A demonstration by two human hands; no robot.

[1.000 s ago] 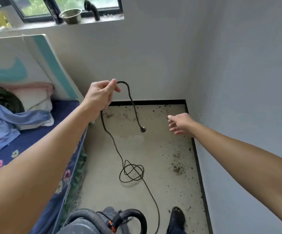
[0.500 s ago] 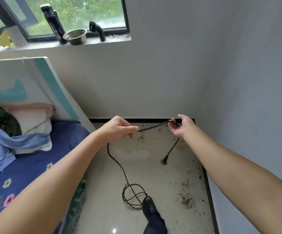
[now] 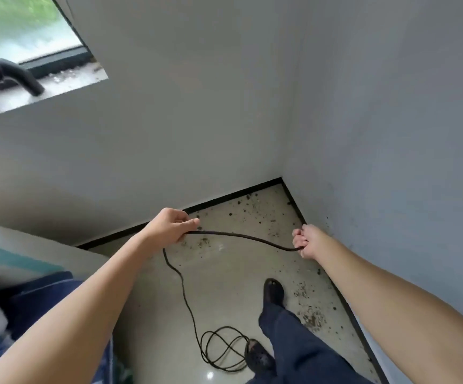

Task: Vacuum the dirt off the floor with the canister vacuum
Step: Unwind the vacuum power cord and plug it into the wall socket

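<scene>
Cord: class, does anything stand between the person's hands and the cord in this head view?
Nothing visible does. The left hand and right hand both grip the cord, with a span hanging free between them above the floor. Its coil lies by the shoe.

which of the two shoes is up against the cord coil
The black perforated clog lowest in view: its toe overlaps the loops of the thin black power cord. The other black shoe stands further forward, clear of the loops.
</scene>
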